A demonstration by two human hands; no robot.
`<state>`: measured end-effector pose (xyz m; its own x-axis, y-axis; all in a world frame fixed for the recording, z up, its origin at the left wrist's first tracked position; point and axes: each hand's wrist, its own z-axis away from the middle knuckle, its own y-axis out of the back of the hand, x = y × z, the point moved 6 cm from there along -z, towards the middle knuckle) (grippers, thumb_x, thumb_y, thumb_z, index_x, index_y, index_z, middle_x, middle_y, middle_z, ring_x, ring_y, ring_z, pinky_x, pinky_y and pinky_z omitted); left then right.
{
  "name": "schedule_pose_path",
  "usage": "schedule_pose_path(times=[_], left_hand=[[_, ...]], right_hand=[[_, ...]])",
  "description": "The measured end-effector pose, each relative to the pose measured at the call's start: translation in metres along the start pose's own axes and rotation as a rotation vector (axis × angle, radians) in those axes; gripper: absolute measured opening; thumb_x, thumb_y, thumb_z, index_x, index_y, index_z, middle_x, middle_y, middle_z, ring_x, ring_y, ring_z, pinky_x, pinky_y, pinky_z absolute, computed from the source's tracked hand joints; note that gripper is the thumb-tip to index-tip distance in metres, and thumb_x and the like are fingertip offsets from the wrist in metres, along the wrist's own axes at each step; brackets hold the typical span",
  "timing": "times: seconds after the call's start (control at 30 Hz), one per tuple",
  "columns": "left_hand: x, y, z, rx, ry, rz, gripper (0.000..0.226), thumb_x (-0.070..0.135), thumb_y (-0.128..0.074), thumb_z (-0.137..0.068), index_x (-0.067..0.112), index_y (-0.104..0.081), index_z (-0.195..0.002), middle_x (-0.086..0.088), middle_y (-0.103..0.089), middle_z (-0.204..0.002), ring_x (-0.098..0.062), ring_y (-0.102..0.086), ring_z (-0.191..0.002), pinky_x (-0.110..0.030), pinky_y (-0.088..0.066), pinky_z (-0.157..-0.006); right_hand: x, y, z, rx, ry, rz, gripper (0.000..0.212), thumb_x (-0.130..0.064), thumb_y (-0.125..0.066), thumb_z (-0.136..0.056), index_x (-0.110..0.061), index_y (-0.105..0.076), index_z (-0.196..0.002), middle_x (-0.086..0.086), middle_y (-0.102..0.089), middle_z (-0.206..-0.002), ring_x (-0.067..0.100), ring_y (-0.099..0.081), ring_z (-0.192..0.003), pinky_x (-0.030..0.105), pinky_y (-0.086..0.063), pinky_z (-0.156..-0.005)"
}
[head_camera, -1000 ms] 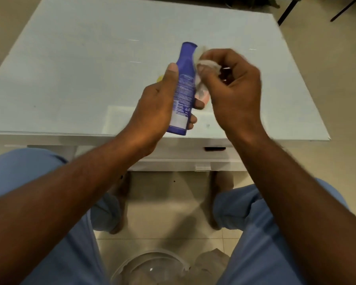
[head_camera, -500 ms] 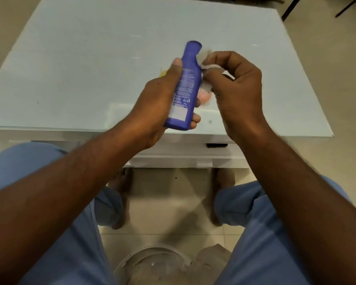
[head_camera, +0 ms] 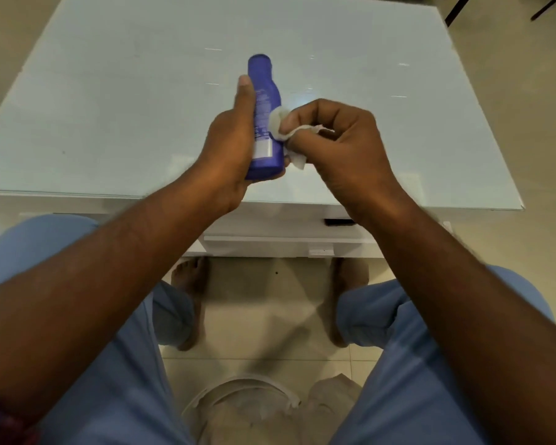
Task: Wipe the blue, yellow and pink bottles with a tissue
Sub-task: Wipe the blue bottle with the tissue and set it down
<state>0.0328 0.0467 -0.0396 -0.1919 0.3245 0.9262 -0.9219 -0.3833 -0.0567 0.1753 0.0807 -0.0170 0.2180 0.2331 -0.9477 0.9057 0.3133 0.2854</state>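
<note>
**Blue bottle held up over a glass-topped table, tissue pressed on its side**

A pale, glossy table (head_camera: 109,107) is seen from above, topped with what looks like a glass sheet; faint light streaks are reflected on it toward the far side. Under the near edge a white drawer front (head_camera: 286,232) can be made out, with a small dark slot near its right end. The floor (head_camera: 511,75) is covered in beige tiles, and dark thin furniture legs (head_camera: 456,11) are caught at the far right corner. Light blue trousers (head_camera: 109,364) and bare feet on the tiles are visible below the table edge, and a whitish round container (head_camera: 244,393) sits on the floor between the knees, blurred.

The blue bottle (head_camera: 265,101) is held above the near middle of the table, cap end pointing away, tilted slightly. It is gripped by the left hand (head_camera: 228,146), thumb laid along its left side and fingers wrapped under the base. A label with white print is carried on the bottle, plus a white patch lower down, but nothing on it can be read, too small and blurry.

The tissue (head_camera: 280,126) is pinched in the curled fingers of the right hand (head_camera: 337,146) and pressed against the bottle's right side, with a loose corner hanging down near the base.
</note>
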Motion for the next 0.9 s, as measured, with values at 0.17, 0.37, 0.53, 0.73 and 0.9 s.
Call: schedule_pose_path(times=[0.17,0.37,0.53,0.73,0.9], left_hand=[[-0.001,-0.012,0.004,-0.092,-0.064,-0.180,0.052,0.063,-0.031,-0.099,0.022,-0.057,-0.118,-0.002,-0.068,-0.093,-0.017,-0.069,-0.077,-0.032,-0.060,-0.064],[-0.014,-0.010,-0.002,-0.051,0.034,0.060,0.060,0.067,-0.043,-0.094,0.020,-0.052,-0.131,-0.009,-0.068,-0.105,-0.019,-0.065,-0.078,-0.029,-0.052,-0.055],[-0.011,-0.006,-0.004,-0.098,0.041,0.069,0.055,0.062,-0.039,-0.098,0.019,-0.057,-0.128,-0.008,-0.071,-0.108,-0.022,-0.069,-0.088,-0.038,-0.059,-0.073],[-0.013,-0.020,0.001,-0.195,0.042,0.152,0.047,0.050,-0.051,-0.099,0.015,-0.056,-0.128,-0.012,-0.070,-0.110,-0.024,-0.069,-0.084,-0.038,-0.060,-0.079],[0.012,0.020,-0.024,0.009,0.097,0.317,0.029,0.037,-0.055,-0.099,0.015,-0.059,-0.118,-0.013,-0.073,-0.105,-0.026,-0.073,-0.086,-0.044,-0.062,-0.079]], right_hand=[[0.000,0.010,-0.003,0.117,0.025,-0.059,0.003,-0.014,-0.073,-0.096,-0.012,-0.076,-0.098,0.001,-0.077,-0.095,0.014,-0.074,-0.083,0.027,-0.060,-0.075],[0.001,0.005,0.000,0.049,0.031,-0.060,0.012,-0.009,-0.071,-0.096,-0.008,-0.077,-0.107,0.005,-0.078,-0.099,0.017,-0.076,-0.089,0.031,-0.063,-0.081],[-0.004,0.002,0.000,0.051,0.085,-0.013,0.010,-0.018,-0.076,-0.096,-0.011,-0.080,-0.103,0.001,-0.080,-0.095,0.022,-0.077,-0.086,0.036,-0.066,-0.083],[0.003,0.014,-0.003,0.164,0.045,0.059,0.014,-0.018,-0.073,-0.097,-0.011,-0.080,-0.106,0.001,-0.080,-0.098,0.018,-0.077,-0.087,0.034,-0.065,-0.079],[0.005,0.008,-0.001,0.001,0.004,0.159,0.011,-0.020,-0.077,-0.090,-0.023,-0.084,-0.098,0.000,-0.080,-0.100,0.017,-0.076,-0.097,0.025,-0.061,-0.091]])
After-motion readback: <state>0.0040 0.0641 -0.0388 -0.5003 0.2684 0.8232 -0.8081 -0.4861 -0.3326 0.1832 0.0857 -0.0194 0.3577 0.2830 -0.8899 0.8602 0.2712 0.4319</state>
